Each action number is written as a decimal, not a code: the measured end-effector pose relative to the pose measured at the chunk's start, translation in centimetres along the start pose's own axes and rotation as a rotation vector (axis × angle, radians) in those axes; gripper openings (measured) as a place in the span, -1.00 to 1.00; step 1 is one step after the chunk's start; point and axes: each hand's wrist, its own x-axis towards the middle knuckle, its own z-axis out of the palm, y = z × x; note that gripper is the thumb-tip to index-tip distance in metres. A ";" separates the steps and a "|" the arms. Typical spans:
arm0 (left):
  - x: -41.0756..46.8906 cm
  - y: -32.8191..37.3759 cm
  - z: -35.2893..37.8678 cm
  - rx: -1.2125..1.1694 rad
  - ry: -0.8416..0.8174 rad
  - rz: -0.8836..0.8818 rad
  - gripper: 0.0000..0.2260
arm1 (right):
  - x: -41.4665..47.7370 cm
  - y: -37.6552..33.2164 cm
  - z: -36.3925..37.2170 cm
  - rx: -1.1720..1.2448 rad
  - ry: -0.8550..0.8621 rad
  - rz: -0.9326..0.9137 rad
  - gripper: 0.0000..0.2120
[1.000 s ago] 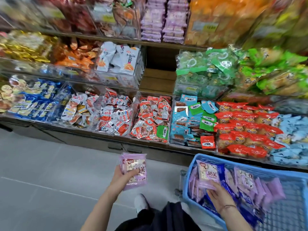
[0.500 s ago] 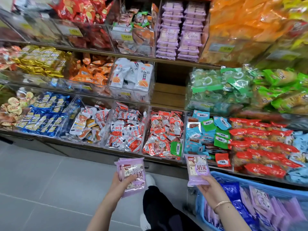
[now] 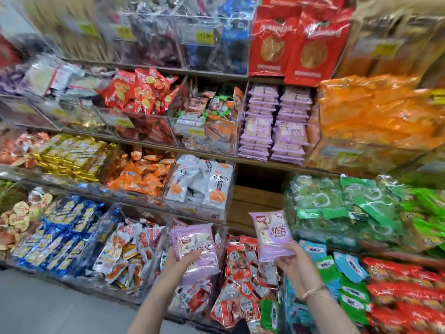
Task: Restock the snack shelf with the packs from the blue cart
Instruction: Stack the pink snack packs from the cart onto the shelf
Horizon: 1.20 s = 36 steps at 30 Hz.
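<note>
Purple packs sit gripped in both hands' fingers.

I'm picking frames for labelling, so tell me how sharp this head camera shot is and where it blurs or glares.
Head view: motion blur smears the edges, worst on the orange bags at right and the top shelf; the centre is sharper, so the print reads on the purple pack in the right hand. Glare streaks the clear bins. Wide-angle bending curves the shelves.

Both forearms are bare, sleeveless; the right wrist wears a thin bracelet, seemingly beaded.
</note>
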 end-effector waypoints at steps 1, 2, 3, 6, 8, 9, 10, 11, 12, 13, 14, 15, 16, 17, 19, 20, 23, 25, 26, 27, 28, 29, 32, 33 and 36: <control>0.9 0.9 0.2 0.003 -0.005 0.017 0.14 | 0.7 -1.1 1.1 -0.006 -0.019 -0.022 -0.80; 1.6 2.0 0.6 0.005 -0.014 0.045 0.09 | 1.3 -2.3 2.1 -0.015 -0.039 -0.044 -0.80; 2.3 3.2 0.9 0.004 -0.031 0.071 0.06 | 2.0 -3.5 3.0 -0.033 -0.053 -0.065 -0.80; 4.3 6.6 1.9 0.001 -0.049 0.105 0.10 | 4.1 -7.2 6.0 -0.072 -0.050 -0.131 -0.77; 6.1 8.3 2.3 -0.009 -0.052 0.125 0.23 | 5.5 -9.7 7.9 -0.083 -0.042 -0.184 -0.75; 6.8 9.0 2.6 -0.017 -0.063 0.141 0.27 | 6.2 -10.9 8.8 -0.086 -0.036 -0.211 -0.76; 7.3 9.8 2.8 -0.025 -0.071 0.161 0.28 | 6.9 -12.2 9.8 -0.088 -0.024 -0.238 -0.77; 7.7 10.5 3.0 -0.028 -0.090 0.177 0.27 | 7.7 -13.4 10.6 -0.091 -0.011 -0.262 -0.79; 8.0 11.1 3.2 -0.022 -0.108 0.186 0.26 | 8.4 -14.7 11.5 -0.098 0.000 -0.281 -0.80; 8.4 11.5 3.3 -0.010 -0.129 0.181 0.24 | 9.2 -15.8 12.3 -0.111 0.008 -0.296 -0.83; 8.8 11.9 3.3 0.004 -0.146 0.175 0.22 | 10.1 -16.9 13.2 -0.135 0.018 -0.302 -0.86; 9.3 12.4 3.4 0.012 -0.166 0.166 0.20 | 10.8 -17.8 14.0 -0.178 0.028 -0.301 -0.86; 9.7 12.8 3.5 0.016 -0.185 0.165 0.19 | 11.6 -18.7 14.7 -0.231 0.039 -0.294 -0.83; 10.1 13.4 3.6 0.018 -0.198 0.162 0.20 | 12.4 -19.4 15.5 -0.275 0.051 -0.284 -0.79; 10.7 14.4 3.7 0.011 -0.198 0.150 0.18 | 13.5 -20.4 16.9 -0.291 0.078 -0.254 -0.74; 11.0 14.7 3.7 0.005 -0.193 0.149 0.17 | 14.1 -20.7 17.6 -0.276 0.093 -0.230 -0.71; 11.6 15.4 3.6 0.011 -0.201 0.152 0.17 | 15.5 -20.9 18.8 -0.366 0.134 -0.189 -0.66; 12.0 15.5 3.5 0.021 -0.225 0.151 0.11 | 16.2 -20.8 19.1 -0.646 0.197 -0.250 -0.65; 12.1 15.5 3.4 0.021 -0.239 0.145 0.11 | 16.6 -20.6 19.1 -0.845 0.247 -0.310 -0.64; 12.3 15.4 3.3 0.016 -0.248 0.140 0.11 | 16.9 -20.5 18.9 -1.032 0.307 -0.374 -0.63; 12.4 15.4 3.2 0.018 -0.254 0.138 0.12 | 17.1 -20.4 18.8 -1.177 0.363 -0.408 -0.63; 12.5 15.4 3.2 0.022 -0.258 0.140 0.12 | 17.2 -20.4 18.7 -1.291 0.411 -0.421 -0.64; 12.7 15.7 3.2 0.017 -0.263 0.122 0.01 | 16.9 -20.4 18.7 -1.512 0.500 -0.405 -0.58; 12.7 15.9 3.2 0.016 -0.262 0.117 -0.07 | 16.5 -20.3 18.6 -1.544 0.519 -0.435 -0.54; 12.9 16.3 3.2 0.014 -0.300 0.102 -0.19 | 14.3 -18.8 18.3 -1.455 0.490 -0.661 -0.48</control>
